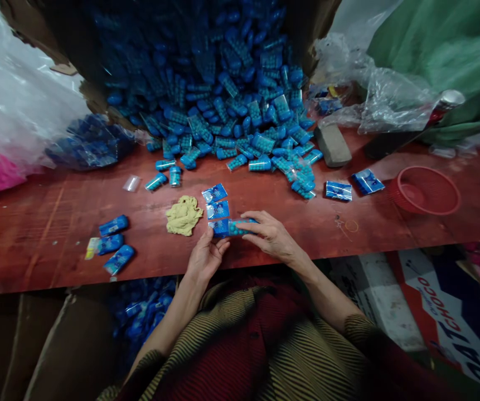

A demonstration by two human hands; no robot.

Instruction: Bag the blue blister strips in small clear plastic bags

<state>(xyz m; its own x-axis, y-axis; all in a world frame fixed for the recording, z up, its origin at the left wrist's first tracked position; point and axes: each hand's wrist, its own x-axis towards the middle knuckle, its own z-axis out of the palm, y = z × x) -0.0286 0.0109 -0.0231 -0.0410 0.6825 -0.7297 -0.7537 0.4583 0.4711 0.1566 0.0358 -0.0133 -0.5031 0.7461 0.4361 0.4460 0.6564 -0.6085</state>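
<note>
Just above the table's front edge, my right hand [271, 236] is closed on a small clear container of blue balls [240, 227], fingers along its top and far side. Its left end meets a blue printed sleeve [219, 226]; whether it is inside the sleeve I cannot tell. My left hand [206, 253] pinches that sleeve at its near left corner, thumb on top, the other fingers curled below. Two more flat blue sleeves [217, 210] lie in a column beyond it. A crumpled yellowish cloth [184, 215] is left of them.
Many blue ball containers [223, 122] spill from a torn carton at the back. Three blue-wrapped packs [111, 244] lie at left. To the right are a grey block [334, 146], two stacks of blue sleeves [338, 190] and a red basket [397, 186].
</note>
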